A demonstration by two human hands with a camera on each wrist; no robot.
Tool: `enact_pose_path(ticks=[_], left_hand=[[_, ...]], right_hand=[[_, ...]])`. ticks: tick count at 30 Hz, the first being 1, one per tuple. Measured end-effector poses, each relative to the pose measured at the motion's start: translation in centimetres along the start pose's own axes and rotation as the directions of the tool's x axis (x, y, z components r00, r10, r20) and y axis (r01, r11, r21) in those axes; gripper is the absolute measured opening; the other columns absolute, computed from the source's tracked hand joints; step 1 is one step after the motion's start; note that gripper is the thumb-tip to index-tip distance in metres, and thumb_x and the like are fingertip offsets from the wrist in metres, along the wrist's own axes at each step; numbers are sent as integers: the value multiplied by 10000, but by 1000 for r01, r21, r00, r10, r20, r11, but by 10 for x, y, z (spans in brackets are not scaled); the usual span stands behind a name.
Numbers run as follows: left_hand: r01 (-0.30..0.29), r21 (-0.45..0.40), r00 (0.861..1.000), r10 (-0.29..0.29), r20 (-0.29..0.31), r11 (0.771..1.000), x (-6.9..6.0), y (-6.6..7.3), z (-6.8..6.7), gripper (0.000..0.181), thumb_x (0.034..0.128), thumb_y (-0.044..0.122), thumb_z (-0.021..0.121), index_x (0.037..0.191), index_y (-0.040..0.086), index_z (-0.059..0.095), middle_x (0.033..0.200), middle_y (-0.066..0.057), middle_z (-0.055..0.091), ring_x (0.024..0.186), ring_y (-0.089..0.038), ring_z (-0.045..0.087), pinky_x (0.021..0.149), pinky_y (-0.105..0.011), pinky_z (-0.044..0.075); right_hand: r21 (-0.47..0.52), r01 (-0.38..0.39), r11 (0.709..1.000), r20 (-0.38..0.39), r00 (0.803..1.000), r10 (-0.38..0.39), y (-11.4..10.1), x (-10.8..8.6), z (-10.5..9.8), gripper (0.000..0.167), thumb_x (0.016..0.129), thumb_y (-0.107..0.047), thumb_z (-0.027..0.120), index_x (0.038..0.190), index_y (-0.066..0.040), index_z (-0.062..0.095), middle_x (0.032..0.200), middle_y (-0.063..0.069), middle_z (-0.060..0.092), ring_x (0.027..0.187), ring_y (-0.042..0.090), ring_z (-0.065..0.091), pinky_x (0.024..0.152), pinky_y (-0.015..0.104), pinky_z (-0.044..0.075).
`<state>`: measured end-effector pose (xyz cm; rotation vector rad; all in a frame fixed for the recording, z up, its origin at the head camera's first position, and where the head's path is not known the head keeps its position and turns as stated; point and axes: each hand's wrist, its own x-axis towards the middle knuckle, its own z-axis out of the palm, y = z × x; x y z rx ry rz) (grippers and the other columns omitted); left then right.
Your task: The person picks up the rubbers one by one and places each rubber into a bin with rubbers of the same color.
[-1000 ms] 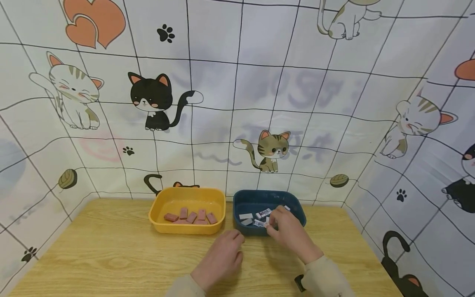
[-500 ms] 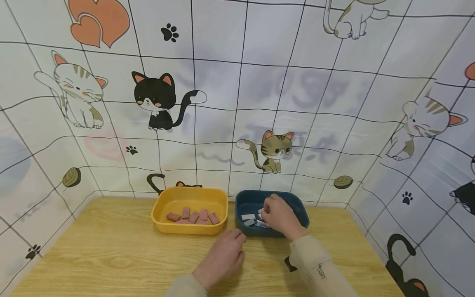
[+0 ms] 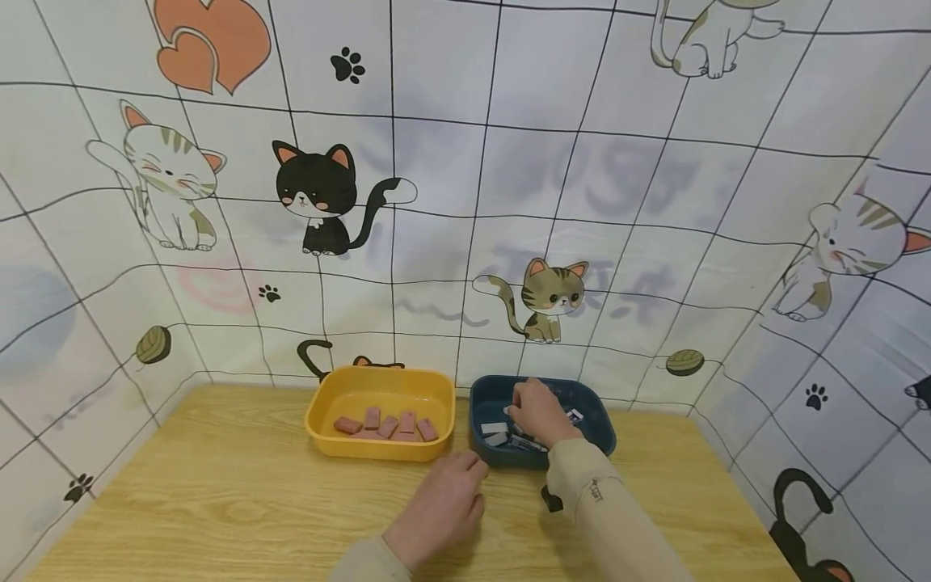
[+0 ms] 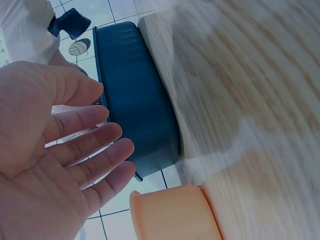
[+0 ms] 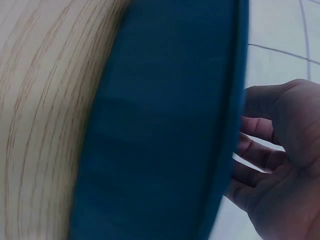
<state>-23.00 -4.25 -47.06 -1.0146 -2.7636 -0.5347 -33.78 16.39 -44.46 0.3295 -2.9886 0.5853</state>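
Note:
My right hand [image 3: 541, 414] reaches into the dark blue bin [image 3: 609, 432], and a small white eraser [image 3: 508, 411] shows at its curled fingertips, pinched there as far as I can see. Other white erasers, some with dark printing, lie about it, such as one eraser [image 3: 494, 428] at the left. In the right wrist view the bin wall [image 5: 155, 130] hides the fingertips. My left hand [image 3: 442, 503] hangs loosely bent before the bins. Its palm and fingers [image 4: 102, 137] hold nothing in the left wrist view.
A yellow bin [image 3: 381, 449] with several pink blocks [image 3: 407, 422] stands left of the blue one. Both are on a wooden table [image 3: 240, 485], against a wall covering [image 3: 429, 250] with printed cats. A dark tab [image 3: 551, 499] hangs by the right sleeve.
My right hand has moved left and toward the back inside the blue bin, with a white eraser at its fingertips. The left hand stays in place. The whole view has shifted slightly.

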Motion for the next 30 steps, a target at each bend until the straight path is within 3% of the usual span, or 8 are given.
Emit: enact_pose_path(ticks=[5, 10, 19, 25, 30], left_hand=[[-2, 13, 1000, 2, -18, 1000, -1, 1, 1, 205, 922, 133, 713, 1122, 90, 702, 1071, -5, 627, 955, -128, 562, 862, -340, 529], [-1, 28, 1000, 2, -29, 1000, -3, 2, 1, 225, 916, 139, 721, 1134, 84, 708, 1075, -13, 630, 981, -141, 577, 868, -347, 532], [-27, 41, 999, 29, -43, 999, -4, 5, 3, 194, 914, 131, 718, 1104, 95, 704, 1063, 3, 624, 984, -136, 573, 859, -344, 525], [-21, 40, 999, 23, -37, 999, -4, 5, 3, 206, 912, 132, 721, 1113, 90, 707, 1069, -3, 629, 988, -137, 571, 882, -344, 524], [-10, 35, 1000, 11, -27, 999, -6, 5, 3, 222, 907, 132, 724, 1124, 88, 711, 1080, -7, 635, 991, -137, 572, 910, -343, 523]], right_hand=[[-9, -77, 997, 71, 994, 77, 9, 14, 10, 188, 964, -129, 714, 825, -79, 598, 919, 84, 553, 758, 207, 540, 691, 401, 496], [11, -125, 992, 91, 988, 123, 14, 23, 15, 155, 958, -124, 720, 842, -73, 631, 847, 59, 595, 681, 171, 601, 690, 389, 532], [-6, -133, 991, 50, 990, 133, 14, 23, 22, 198, 981, -106, 676, 788, -63, 664, 861, 65, 579, 740, 193, 564, 679, 372, 510], [67, -182, 981, 60, 982, 178, 10, 22, 19, 295, 1018, -153, 626, 733, -80, 595, 704, 49, 533, 589, 180, 532, 584, 335, 428], [70, -153, 986, 79, 986, 148, 7, 15, 11, 208, 1016, -145, 611, 825, -78, 659, 718, 31, 579, 589, 162, 542, 602, 335, 454]])
